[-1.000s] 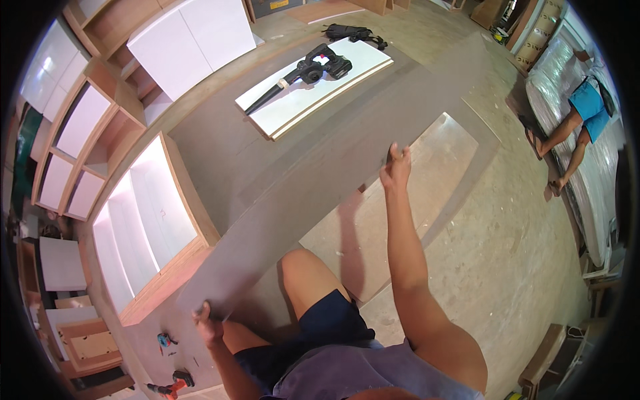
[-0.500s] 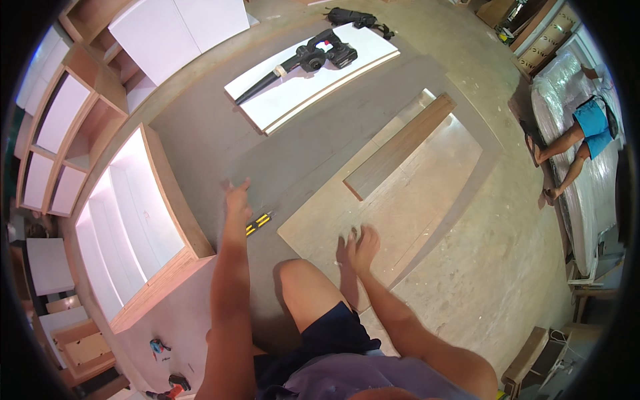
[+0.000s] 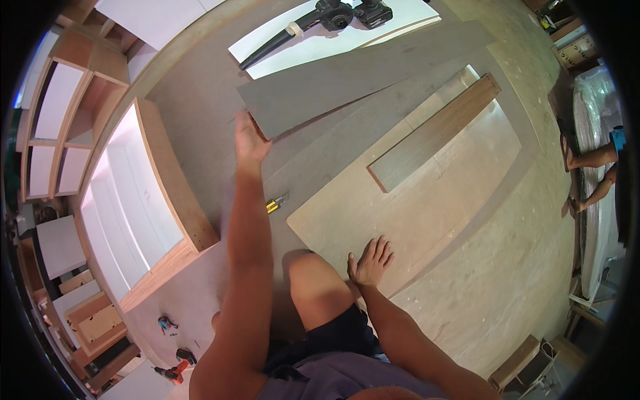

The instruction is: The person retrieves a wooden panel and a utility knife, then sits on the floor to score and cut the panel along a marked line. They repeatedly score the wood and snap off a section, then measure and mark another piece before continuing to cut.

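The left hand (image 3: pixel 253 141) reaches forward to the near short end of a long grey sheet (image 3: pixel 333 90), thumb apart from the fingers; the fingertips are blurred, and I cannot tell whether they grip the edge or only touch it. The right hand (image 3: pixel 371 264) is spread wide, palm down on the near end of a pale board (image 3: pixel 453 180), holding nothing. The grey sheet stretches from the left hand away to the upper right, well apart from the right hand, with a dark shadow along its lower edge. A brown wooden strip (image 3: pixel 433 133) lies on the pale board, beyond the right hand. Just beside the left forearm is a yellow and black cutter (image 3: pixel 275 204), its handle end seemingly covered by the arm. Beyond the grey sheet, a black blower (image 3: pixel 337 15) rests on a white panel (image 3: pixel 267 61); the upper picture edge cuts off both. To the left stands an open cabinet (image 3: pixel 133 193) with a white inside, and an orange and black drill (image 3: pixel 175 371) lies at lower left. At far right, another person's legs (image 3: pixel 595 159) show, the upper body out of sight.
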### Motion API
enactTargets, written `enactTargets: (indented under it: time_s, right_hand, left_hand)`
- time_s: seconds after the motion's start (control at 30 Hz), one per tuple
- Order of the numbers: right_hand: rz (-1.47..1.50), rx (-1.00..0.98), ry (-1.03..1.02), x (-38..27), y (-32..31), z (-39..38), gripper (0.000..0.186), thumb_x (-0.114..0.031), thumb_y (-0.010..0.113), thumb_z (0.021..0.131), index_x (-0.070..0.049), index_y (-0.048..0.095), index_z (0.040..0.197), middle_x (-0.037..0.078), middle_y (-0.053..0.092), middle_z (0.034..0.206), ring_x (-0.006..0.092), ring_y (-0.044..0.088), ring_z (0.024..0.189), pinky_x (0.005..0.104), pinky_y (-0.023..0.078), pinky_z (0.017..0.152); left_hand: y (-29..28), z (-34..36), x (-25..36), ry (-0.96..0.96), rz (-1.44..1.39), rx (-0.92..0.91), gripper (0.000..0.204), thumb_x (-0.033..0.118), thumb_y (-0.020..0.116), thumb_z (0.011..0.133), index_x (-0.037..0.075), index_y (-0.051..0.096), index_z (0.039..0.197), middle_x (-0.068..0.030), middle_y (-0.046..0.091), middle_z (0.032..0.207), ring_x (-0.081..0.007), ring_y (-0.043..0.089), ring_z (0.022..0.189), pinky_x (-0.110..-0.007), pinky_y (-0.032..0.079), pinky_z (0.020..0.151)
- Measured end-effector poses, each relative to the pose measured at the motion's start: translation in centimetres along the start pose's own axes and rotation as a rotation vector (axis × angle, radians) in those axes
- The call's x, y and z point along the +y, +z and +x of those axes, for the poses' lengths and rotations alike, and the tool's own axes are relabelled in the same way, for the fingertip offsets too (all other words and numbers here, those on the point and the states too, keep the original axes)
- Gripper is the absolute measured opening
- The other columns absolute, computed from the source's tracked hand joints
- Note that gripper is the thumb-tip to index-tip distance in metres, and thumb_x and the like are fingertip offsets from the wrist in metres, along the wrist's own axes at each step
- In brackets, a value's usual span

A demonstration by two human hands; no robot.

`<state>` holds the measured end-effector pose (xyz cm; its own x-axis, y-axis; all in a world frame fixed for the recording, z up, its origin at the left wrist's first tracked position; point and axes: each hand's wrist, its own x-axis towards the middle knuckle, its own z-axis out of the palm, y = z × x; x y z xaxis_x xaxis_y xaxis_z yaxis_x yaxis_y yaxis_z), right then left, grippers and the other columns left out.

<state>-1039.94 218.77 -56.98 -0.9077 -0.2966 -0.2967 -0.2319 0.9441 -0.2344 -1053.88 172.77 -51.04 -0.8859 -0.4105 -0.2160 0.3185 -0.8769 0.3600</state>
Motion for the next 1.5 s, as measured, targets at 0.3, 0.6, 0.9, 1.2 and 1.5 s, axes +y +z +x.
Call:
enactTargets:
  time_s: [0.3,0.6,0.9,1.2,1.5]
  right_hand:
    - [0.025,0.044,-0.017,0.7,0.6,0.1,0.084,-0.056,0.053,0.091,0.000,0.034,0.151,0.023,0.017,0.165,0.0446,0.008,0.153,0.0644,0.001,0.120]
    - [0.092,0.015,-0.062,-1.3,-1.1,-0.1,0.084,-0.055,0.053,0.091,0.000,0.035,0.152,0.021,0.017,0.166,0.0433,0.008,0.153,0.0639,0.002,0.120]
    - [0.090,0.096,-0.053,0.8,-0.9,-0.3,0.081,-0.056,0.051,0.094,-0.002,0.037,0.152,0.021,0.021,0.165,0.0426,0.013,0.152,0.0637,0.007,0.121]
    - [0.062,0.215,-0.107,0.5,-0.7,-1.4,0.079,-0.055,0.050,0.094,-0.002,0.038,0.152,0.019,0.023,0.164,0.0416,0.017,0.152,0.0629,0.012,0.120]
    - [0.311,0.343,-0.160,-5.5,-1.5,0.1,0.054,-0.037,0.066,0.089,-0.004,0.056,0.131,0.018,0.049,0.145,0.0391,0.037,0.140,0.0563,0.027,0.114]
  left_hand:
    - [-5.0,-5.4,-5.0,0.137,2.394,0.447,0.113,0.048,0.091,0.064,0.001,0.036,0.151,-0.0191,0.047,0.145,-0.0376,0.047,0.133,-0.053,0.038,0.110]
    - [-4.1,-4.3,2.6,-0.263,2.379,0.259,0.108,0.048,0.094,0.058,-0.003,0.046,0.141,-0.0234,0.052,0.139,-0.0427,0.053,0.127,-0.049,0.046,0.102]
    - [13.1,-14.2,8.2,-0.058,2.448,-0.139,0.109,0.046,0.091,0.054,-0.001,0.046,0.141,-0.0273,0.059,0.126,-0.0448,0.061,0.111,-0.047,0.050,0.092]
    - [28.4,-45.6,20.6,-0.202,3.229,0.411,0.090,0.023,0.082,0.056,0.011,0.052,0.140,-0.0173,0.058,0.116,-0.0398,0.056,0.114,-0.053,0.043,0.100]
    - [28.0,-55.8,20.5,0.296,2.964,0.554,0.070,0.028,0.077,0.066,0.018,0.063,0.134,-0.0160,0.057,0.115,-0.0380,0.055,0.114,-0.059,0.035,0.108]
